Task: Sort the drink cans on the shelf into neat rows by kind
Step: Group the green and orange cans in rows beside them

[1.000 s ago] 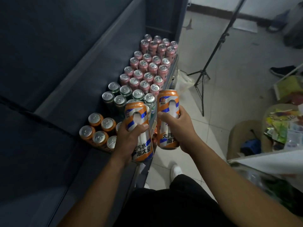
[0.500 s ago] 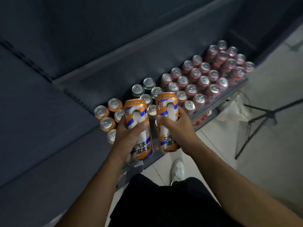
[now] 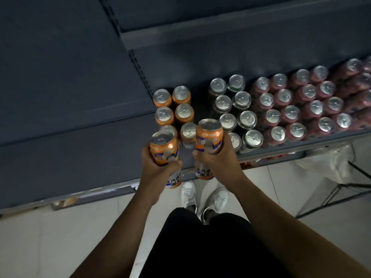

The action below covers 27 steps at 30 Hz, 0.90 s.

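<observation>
Left hand: on my feed the left hand (image 3: 158, 167) is wrapped round the lower half of the left can, thumb across its front.
Left can (image 3: 163, 150): upright; silver lid with a pull tab, orange body, a white and blue band, and blue characters near the base. It is held over the front edge of the shelf (image 3: 80, 157), just in front of the orange group.
Right hand: the right hand (image 3: 218, 157) grips the right can round its middle.
Right can (image 3: 208, 135): it has the same design and I see it upright between the orange group and the dark cans.
Orange group (image 3: 184, 112): six cans in two columns.
Dark cans (image 3: 242, 99): two columns; I cannot tell the body colour.
Pink cans (image 3: 291, 113): tight rows running to the right.
Below: white shoes (image 3: 188, 191) on pale tiles.
</observation>
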### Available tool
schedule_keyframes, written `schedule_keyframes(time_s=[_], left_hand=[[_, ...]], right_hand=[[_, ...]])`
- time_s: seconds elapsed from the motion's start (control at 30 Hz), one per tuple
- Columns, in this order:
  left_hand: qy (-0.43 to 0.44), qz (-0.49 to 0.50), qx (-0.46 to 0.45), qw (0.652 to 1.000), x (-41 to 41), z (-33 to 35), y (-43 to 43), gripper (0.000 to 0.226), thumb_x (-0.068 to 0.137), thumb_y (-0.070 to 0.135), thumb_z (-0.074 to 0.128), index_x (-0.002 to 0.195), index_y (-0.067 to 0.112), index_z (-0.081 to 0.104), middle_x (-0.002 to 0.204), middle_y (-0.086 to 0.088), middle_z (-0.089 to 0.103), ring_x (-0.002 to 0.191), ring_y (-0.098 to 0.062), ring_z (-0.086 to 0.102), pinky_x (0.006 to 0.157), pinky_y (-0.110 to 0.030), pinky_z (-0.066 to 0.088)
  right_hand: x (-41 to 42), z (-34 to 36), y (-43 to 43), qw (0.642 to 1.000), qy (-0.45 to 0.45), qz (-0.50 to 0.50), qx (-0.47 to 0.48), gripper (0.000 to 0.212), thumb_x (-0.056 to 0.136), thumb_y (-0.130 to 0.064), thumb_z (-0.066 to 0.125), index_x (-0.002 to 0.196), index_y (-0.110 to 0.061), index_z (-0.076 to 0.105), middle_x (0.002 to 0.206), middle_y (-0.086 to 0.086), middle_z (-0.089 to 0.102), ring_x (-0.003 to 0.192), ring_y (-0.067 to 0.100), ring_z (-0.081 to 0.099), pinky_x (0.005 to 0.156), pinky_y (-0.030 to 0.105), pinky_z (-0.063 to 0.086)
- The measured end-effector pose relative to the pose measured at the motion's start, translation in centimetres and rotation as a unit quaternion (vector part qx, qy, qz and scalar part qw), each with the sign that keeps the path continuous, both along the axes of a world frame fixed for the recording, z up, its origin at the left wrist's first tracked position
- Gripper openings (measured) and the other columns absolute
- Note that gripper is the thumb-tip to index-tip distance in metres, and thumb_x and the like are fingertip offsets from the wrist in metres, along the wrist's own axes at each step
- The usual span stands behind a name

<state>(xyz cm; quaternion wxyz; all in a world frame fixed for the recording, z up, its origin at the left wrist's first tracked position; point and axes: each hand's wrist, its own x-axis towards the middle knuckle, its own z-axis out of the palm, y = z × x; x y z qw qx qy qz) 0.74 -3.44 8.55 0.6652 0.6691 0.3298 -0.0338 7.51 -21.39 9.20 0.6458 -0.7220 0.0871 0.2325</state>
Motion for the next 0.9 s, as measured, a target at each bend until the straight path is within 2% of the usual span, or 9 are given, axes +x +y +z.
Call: schedule_keyframes(time_s=[0.07,0.17,0.23,0.33,0.4,0.6,0.67,0.8,0.9], left_hand=[[-0.003,-0.005,0.009,1.0,-0.5,-1.1,0.4,0.075,0.073,-0.006,0.083,0.128,0.032,0.048,0.109,0.004,0.068,0.093,-0.009,0.071,0.072,-0.023,0.058],[-0.01,-0.017,0.031,0.999,-1.0,-2.7,0.8,0.076,0.072,-0.01,0.083,0.116,0.043,0.051,0.103,0.008,0.069,0.093,-0.007,0.07,0.077,-0.023,0.059],[-0.011,-0.02,0.043,0.999,-0.9,-3.8,1.0,0.075,0.071,-0.009,0.085,0.114,0.043,0.052,0.105,0.006,0.07,0.096,-0.01,0.07,0.083,-0.028,0.059],[-0.015,-0.037,0.061,0.997,-0.6,-5.2,0.9,0.069,0.071,-0.001,0.088,0.117,0.037,0.053,0.106,0.003,0.069,0.1,-0.016,0.07,0.089,-0.042,0.059],[-0.019,-0.041,0.081,0.996,-0.3,-5.9,0.7,0.065,0.072,0.002,0.088,0.113,0.037,0.053,0.104,0.006,0.069,0.099,-0.015,0.069,0.087,-0.044,0.059],[-0.008,-0.023,0.103,0.994,0.2,-7.9,-0.5,0.067,0.072,0.004,0.088,0.121,0.031,0.05,0.107,0.019,0.067,0.101,-0.005,0.068,0.086,-0.044,0.06],[-0.009,-0.019,0.102,0.995,0.6,-8.5,-0.8,0.068,0.072,0.005,0.089,0.122,0.029,0.05,0.109,0.019,0.067,0.103,-0.006,0.068,0.087,-0.041,0.06],[-0.036,-0.007,0.101,0.994,1.4,-9.3,-1.0,0.072,0.071,0.011,0.093,0.121,0.041,0.051,0.118,0.016,0.067,0.112,-0.009,0.067,0.09,-0.03,0.058],[-0.035,-0.002,0.099,0.994,1.3,-10.1,-1.0,0.079,0.07,0.014,0.094,0.128,0.039,0.048,0.125,0.013,0.065,0.117,-0.011,0.065,0.094,-0.033,0.056]], right_hand=[[-0.3,-1.4,0.6,1.0,0.008,0.003,-0.012,0.068,0.074,-0.005,0.087,0.13,-0.016,0.05,0.109,0.009,0.072,0.099,0.023,0.073,0.081,0.035,0.061],[-0.6,-2.9,1.2,0.999,0.009,-0.001,-0.042,0.073,0.074,0.001,0.087,0.132,-0.018,0.047,0.115,0.001,0.067,0.099,0.006,0.069,0.081,0.019,0.057],[-0.6,-3.8,1.5,0.998,0.013,0.001,-0.065,0.075,0.071,0.0,0.089,0.129,-0.025,0.049,0.117,-0.001,0.066,0.1,0.001,0.067,0.082,0.017,0.055],[-0.3,-5.7,1.9,0.992,-0.013,0.009,-0.126,0.077,0.06,-0.021,0.096,0.126,-0.029,0.056,0.123,0.008,0.063,0.112,0.022,0.066,0.092,0.044,0.058],[-0.2,-7.3,1.9,0.989,-0.015,0.024,-0.143,0.078,0.058,-0.029,0.094,0.126,-0.028,0.057,0.122,0.007,0.063,0.112,0.025,0.065,0.09,0.051,0.058],[-0.2,-8.2,2.4,0.989,-0.025,0.037,-0.14,0.061,0.064,-0.015,0.088,0.116,-0.029,0.061,0.11,-0.003,0.07,0.105,0.021,0.068,0.088,0.052,0.058],[-0.2,-8.7,2.5,0.989,-0.022,0.046,-0.135,0.058,0.065,-0.012,0.086,0.115,-0.027,0.06,0.109,-0.003,0.07,0.103,0.021,0.068,0.087,0.053,0.058],[-0.2,-9.2,2.5,0.99,-0.021,0.051,-0.128,0.053,0.073,-0.003,0.083,0.112,-0.029,0.06,0.106,-0.007,0.072,0.1,0.015,0.07,0.087,0.047,0.06],[-0.3,-9.9,2.7,0.99,-0.019,0.05,-0.128,0.054,0.074,-0.002,0.084,0.113,-0.03,0.059,0.107,-0.009,0.071,0.101,0.012,0.07,0.088,0.044,0.06]])
